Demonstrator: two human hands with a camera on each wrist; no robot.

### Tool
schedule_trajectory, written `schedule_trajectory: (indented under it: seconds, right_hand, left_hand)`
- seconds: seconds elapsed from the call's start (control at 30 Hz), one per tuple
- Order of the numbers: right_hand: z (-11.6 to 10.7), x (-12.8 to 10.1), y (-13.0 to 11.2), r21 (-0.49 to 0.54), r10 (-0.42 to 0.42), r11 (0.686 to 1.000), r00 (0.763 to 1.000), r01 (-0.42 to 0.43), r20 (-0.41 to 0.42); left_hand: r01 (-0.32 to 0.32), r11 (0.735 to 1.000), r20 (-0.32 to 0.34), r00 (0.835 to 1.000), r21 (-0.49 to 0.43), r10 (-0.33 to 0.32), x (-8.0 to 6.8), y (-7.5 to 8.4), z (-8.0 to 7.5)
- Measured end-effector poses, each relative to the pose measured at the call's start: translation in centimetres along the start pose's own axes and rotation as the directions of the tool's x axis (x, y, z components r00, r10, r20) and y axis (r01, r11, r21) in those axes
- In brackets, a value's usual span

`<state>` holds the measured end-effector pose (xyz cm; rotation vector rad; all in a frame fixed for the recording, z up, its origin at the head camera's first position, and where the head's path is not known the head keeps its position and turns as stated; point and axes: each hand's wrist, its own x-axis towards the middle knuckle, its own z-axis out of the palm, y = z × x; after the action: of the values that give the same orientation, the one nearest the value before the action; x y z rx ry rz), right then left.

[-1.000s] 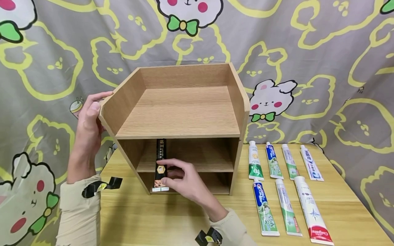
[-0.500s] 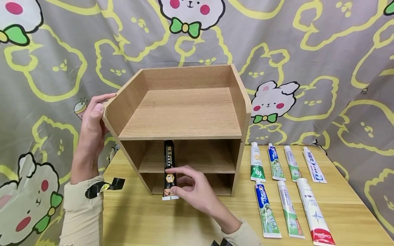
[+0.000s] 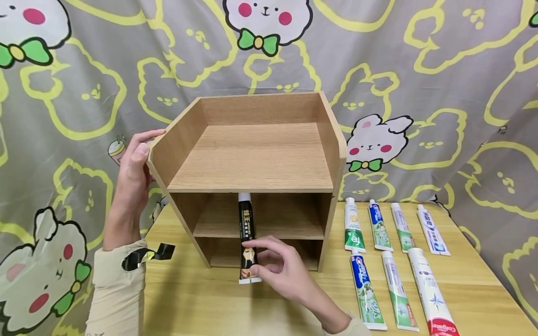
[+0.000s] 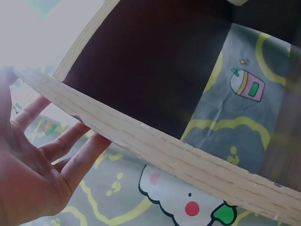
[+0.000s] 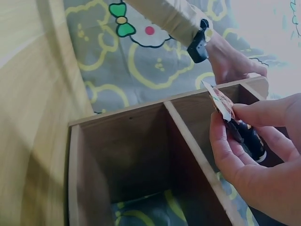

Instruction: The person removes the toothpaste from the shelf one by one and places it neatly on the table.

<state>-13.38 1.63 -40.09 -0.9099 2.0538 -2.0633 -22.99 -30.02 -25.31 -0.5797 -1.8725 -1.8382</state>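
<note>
My right hand (image 3: 282, 268) pinches a black toothpaste tube (image 3: 247, 224) near its flat crimped end, with the thumb on one side and fingers on the other. The tube stands out in front of the middle opening of a wooden shelf unit (image 3: 252, 156), its white cap pointing inward and up. In the right wrist view, the tube (image 5: 249, 139) appears end-on above a divider board. My left hand (image 3: 133, 179) grips the upper front edge of the unit's left side panel. The left wrist view shows its fingers (image 4: 87, 160) against that panel's outer face.
Several toothpaste tubes (image 3: 380, 226) lie in two rows on the wooden table (image 3: 201, 303), right of the unit. A red-and-white Colgate tube (image 3: 433, 294) is nearest the front right. Behind hangs a grey patterned curtain (image 3: 286, 65).
The right hand has shifted the black toothpaste tube rightward and toward me, and its white cap now shows. My left hand keeps its grip on the panel. The head view has shifted slightly.
</note>
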Motion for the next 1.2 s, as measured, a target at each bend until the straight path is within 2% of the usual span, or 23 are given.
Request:
schedule_trajectory:
  seconds: [0.27, 0.47, 0.6, 0.83, 1.1, 1.2]
  right_hand:
    - [-1.7, -2.0, 0.6, -0.005, -0.008, 1.000, 1.000, 0.008, 0.006]
    - [-2.6, -3.4, 0.0, -0.063, -0.015, 0.998, 1.000, 0.014, -0.009]
    - [-3.1, -4.2, -0.3, -0.060, -0.018, 0.998, 1.000, 0.018, -0.009]
    - [-4.2, -5.8, -0.6, -0.078, -0.043, 0.996, 0.998, 0.040, -0.042]
    - [-5.8, -7.4, -1.2, -0.131, -0.031, 0.991, 0.996, 0.020, -0.084]
    - [-6.4, -7.9, -1.5, -0.156, -0.064, 0.986, 0.994, 0.050, -0.090]
  left_hand:
    - [-0.003, 1.000, -0.008, 1.000, -0.004, 0.003, 0.0, 0.0, 0.1]
    - [-0.006, 1.000, -0.011, 1.000, -0.013, 0.006, 0.0, -0.1, 0.0]
    - [-0.004, 1.000, -0.026, 1.000, -0.024, 0.003, -0.2, -0.1, 0.0]
    - [-0.004, 1.000, -0.032, 0.999, -0.018, 0.004, -0.2, -0.1, 0.0]
    - [-0.006, 1.000, -0.040, 0.999, -0.014, 0.005, 0.0, 0.0, 0.1]
    - [-0.002, 1.000, -0.047, 0.999, -0.019, 0.001, 0.0, -0.1, 0.0]
